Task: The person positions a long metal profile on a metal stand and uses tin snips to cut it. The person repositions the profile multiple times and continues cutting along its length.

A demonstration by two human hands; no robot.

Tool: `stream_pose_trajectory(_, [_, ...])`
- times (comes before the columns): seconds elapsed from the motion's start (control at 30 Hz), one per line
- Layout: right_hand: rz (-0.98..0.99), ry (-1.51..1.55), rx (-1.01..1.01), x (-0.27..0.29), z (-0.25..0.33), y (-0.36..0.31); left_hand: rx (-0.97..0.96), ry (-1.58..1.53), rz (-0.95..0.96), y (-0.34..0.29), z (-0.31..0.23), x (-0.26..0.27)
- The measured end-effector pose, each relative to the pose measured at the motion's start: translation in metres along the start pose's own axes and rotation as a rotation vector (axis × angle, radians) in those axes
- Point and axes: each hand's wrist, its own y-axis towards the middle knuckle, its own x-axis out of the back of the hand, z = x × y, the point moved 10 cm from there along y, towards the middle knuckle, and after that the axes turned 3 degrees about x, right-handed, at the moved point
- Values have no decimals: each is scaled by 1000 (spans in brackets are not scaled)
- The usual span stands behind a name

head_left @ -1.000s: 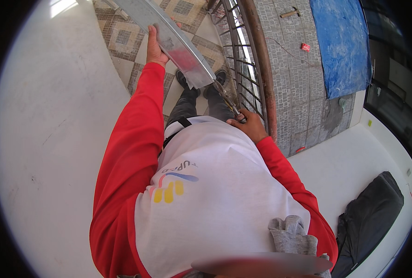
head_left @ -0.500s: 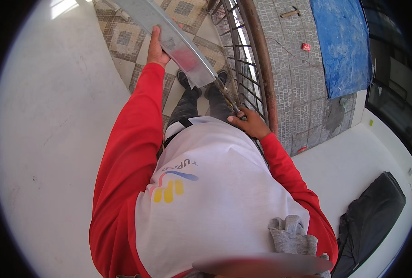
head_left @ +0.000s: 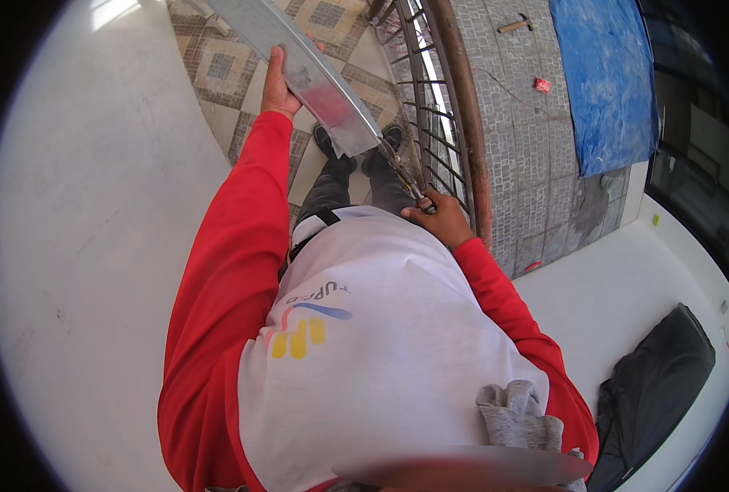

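Observation:
A long galvanized metal channel (head_left: 307, 75) slants from the upper left down to just above my shoes. My left hand (head_left: 279, 88) is closed around it partway along, thumb on the near side and fingertips showing past the far edge. At the channel's lower end is a pair of tin snips (head_left: 403, 174), their jaws meeting the metal's corner. Around the handles of the snips, my right hand (head_left: 444, 219) is closed, close to my right hip. A bent flap of metal hangs at that lower end. Exactly how the jaws sit on the edge is too small to tell.
A railing with a brown handrail (head_left: 465, 115) runs close on my right. Beyond it, grey paving (head_left: 504, 148) lies lower, with a hammer (head_left: 514, 25), a red item (head_left: 542, 85) and a blue tarp (head_left: 610, 82). A white wall (head_left: 94, 246) rises left; black cloth (head_left: 656, 385) lies lower right.
My right hand and the snip handles have shifted very slightly. My left hand and the channel keep nearly the same place.

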Motion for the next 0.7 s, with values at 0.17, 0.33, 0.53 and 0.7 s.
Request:
stream_pose_trajectory(0.17, [-17,21,42,2,4,-2,-19,-5,-32,-1,-1,3])
stream_pose_trajectory(0.33, [70,146,41,-3,-3,4,22,-25,17,0,2,1])
stream_pose_trajectory(0.53, [120,201,3,-12,-5,10,36,-38,42,5,6,1])
stream_pose_trajectory(0.7, [85,46,1,1,3,11,11,-28,5,5,6,2])
